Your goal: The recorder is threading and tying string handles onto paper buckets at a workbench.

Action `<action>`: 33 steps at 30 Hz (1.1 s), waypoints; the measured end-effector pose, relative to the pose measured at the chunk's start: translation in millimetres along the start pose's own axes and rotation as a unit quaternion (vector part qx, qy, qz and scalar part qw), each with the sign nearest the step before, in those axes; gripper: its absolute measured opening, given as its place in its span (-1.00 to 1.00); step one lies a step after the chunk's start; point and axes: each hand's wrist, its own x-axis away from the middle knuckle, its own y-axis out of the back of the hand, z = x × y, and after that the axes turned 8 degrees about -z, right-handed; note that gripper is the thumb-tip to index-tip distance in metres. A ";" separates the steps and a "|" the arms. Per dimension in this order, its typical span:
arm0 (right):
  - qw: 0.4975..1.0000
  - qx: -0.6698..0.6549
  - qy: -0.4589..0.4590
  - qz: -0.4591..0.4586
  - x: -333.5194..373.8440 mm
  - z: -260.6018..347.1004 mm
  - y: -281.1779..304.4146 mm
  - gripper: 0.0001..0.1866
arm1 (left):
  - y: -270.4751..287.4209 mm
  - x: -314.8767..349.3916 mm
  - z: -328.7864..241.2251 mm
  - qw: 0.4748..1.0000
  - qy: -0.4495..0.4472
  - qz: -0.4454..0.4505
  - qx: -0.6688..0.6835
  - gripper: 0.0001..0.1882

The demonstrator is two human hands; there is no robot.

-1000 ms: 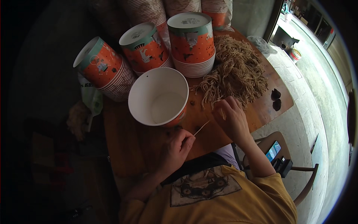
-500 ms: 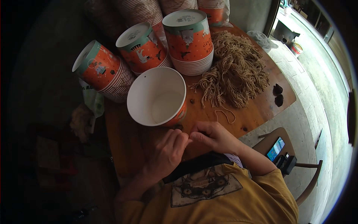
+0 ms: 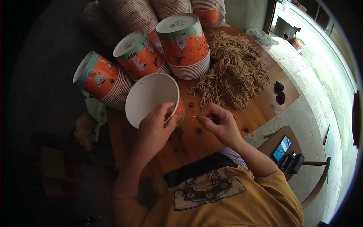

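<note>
A white-lined paper bucket (image 3: 145,99) with an orange printed outside stands tilted toward me on the wooden table, its mouth showing and a small hole near the far rim. My left hand (image 3: 155,123) is closed at its near right rim, index finger on the inner side and thumb outside. Just right of the bucket, my right hand (image 3: 221,123) pinches a thin beige cord (image 3: 195,116), whose short end sticks out leftward from the fingertips. The rest of that cord is mostly hidden by the hand. Beyond lies a heap of beige cords (image 3: 238,72).
Three upturned stacks of orange buckets (image 3: 184,47) stand behind, with bagged stacks (image 3: 128,15) farther back. Two dark small objects (image 3: 280,92) lie near the table's right edge. A chair (image 3: 289,136) at right holds a phone (image 3: 281,148) and a black case.
My hands have parted from a joint pinch. The left has moved forward onto the bucket's rim; the right has moved up with the cord, whose loop no longer lies in view on the table.
</note>
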 end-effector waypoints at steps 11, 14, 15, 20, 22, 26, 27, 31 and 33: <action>0.981 0.088 0.170 0.004 -15.7 7.1 -31.9 -0.92 | 43.5 1.5 12.0 0.931 0.251 0.023 0.263 -0.75; 0.984 0.057 0.169 0.010 -18.5 4.6 -40.0 -0.93 | 47.9 4.3 17.9 0.912 0.273 0.025 0.306 -0.79; 0.985 0.045 0.168 0.010 -19.2 3.5 -42.0 -0.93 | 49.8 3.6 18.3 0.902 0.279 0.027 0.328 -0.80; 0.974 0.090 0.207 0.005 -21.1 5.4 -43.3 -0.95 | 59.5 -1.8 24.0 0.864 0.315 0.044 0.389 -0.77; 0.975 0.095 0.200 0.003 -22.0 5.4 -43.7 -0.96 | 62.0 -2.6 28.3 0.848 0.300 0.073 0.430 -0.72; 0.975 0.095 0.201 0.000 -24.9 2.2 -43.9 -0.96 | 63.6 -4.0 29.9 0.839 0.306 0.077 0.444 -0.68; 0.974 0.096 0.207 -0.004 -25.4 1.9 -44.2 -0.96 | 63.2 -3.7 33.3 0.841 0.307 0.080 0.437 -0.66; 0.973 0.102 0.207 0.000 -26.7 -0.3 -43.6 -0.96 | 64.4 -6.9 35.1 0.843 0.313 0.077 0.431 -0.69; 0.974 0.109 0.196 0.003 -27.1 -0.1 -43.6 -0.96 | 65.6 -8.1 35.6 0.844 0.309 0.078 0.431 -0.67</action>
